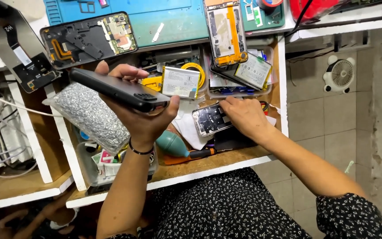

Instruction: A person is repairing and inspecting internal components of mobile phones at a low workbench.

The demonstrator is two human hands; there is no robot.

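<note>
**Black phone held up in my left hand, right hand down in the drawer**

The black phone (118, 90) lies across my left hand (144, 117), my grip closed around it from below, thumb on one long edge and fingers on the other, raised over the open drawer (226, 159). It is dark, slim, tilted edge-on to me, with a raised camera bump near my thumb; I cannot tell whether its back is fixed on. My right hand (246, 117) rests palm-down in the drawer on a second, silver-framed phone (208, 119), fingers curled over its edge; whether that grip has truly closed on it I cannot tell.

Judging from this, the work is midway: one handset in hand, parts not yet gathered. Just beyond my hands sit a loose battery (181, 82) and a yellow tape roll (198, 71). Farther off, on the blue mat (173, 22) of the desk, two opened phones lie with their boards exposed, one black (89, 39), one with an orange ribbon (226, 32).
</note>
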